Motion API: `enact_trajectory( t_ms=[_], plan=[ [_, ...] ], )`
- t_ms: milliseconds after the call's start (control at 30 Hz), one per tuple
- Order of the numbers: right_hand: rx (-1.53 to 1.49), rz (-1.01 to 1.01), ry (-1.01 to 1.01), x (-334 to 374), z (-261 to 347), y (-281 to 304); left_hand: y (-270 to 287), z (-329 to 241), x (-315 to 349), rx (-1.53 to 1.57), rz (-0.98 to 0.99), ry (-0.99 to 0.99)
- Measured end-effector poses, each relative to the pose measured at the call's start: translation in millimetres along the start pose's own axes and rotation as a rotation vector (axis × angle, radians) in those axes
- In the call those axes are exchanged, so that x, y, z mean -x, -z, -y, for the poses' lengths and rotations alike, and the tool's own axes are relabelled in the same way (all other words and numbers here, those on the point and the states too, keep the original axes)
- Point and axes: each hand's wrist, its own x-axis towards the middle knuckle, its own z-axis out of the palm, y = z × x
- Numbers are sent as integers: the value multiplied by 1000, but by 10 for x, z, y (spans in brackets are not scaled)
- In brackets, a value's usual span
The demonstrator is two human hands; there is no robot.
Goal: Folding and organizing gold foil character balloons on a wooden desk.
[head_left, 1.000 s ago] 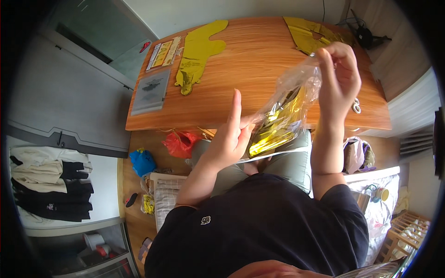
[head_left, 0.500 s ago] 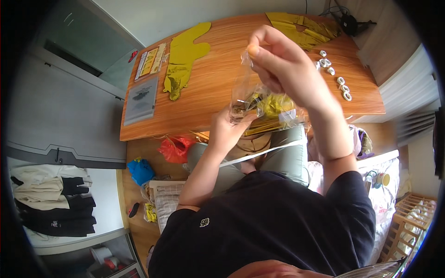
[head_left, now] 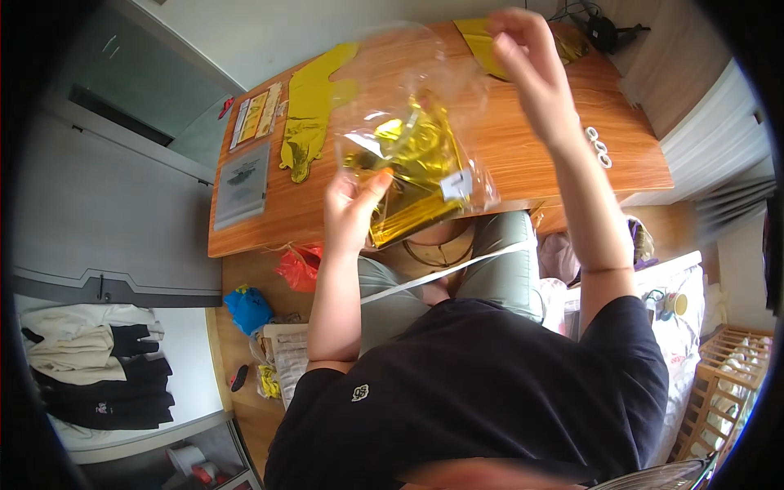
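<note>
My left hand (head_left: 353, 200) is closed on the lower left side of a clear plastic bag (head_left: 384, 49), its thumb pressed over the front. Folded shiny gold foil (head_left: 416, 139) fills the bag's lower part, and a white label (head_left: 456, 185) shows near its right corner. The bag is held up over the table's near edge, above my lap. My right hand (head_left: 535, 69) is raised to the right of the bag, apart from it. Its fingers are loosely bent and spread, with nothing visible in them.
On the wooden table (head_left: 314, 208) lie a flat gold foil balloon (head_left: 314, 98), a printed card (head_left: 256, 116) and a clear sleeve (head_left: 242, 186). Another gold foil sheet (head_left: 478, 45) lies at the back. White rings (head_left: 601, 149) sit at right. A red bag (head_left: 298, 265) is below the edge.
My right hand has let go of the bag's top and moved up and to the right. My left hand has shifted left with the bag, whose gold contents now face up more fully.
</note>
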Motion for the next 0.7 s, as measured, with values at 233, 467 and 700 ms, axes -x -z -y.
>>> enact_trajectory(
  t_ms=[233,467,700],
  plan=[
    [506,11,140,413,-106,-458,156,-70,-43,14,43,-9],
    [-309,139,-361,210,-534,-590,260,-25,20,-93,15,22],
    [-587,516,-751,-234,-691,-69,404,-34,59,-92,71,111]
  ],
)
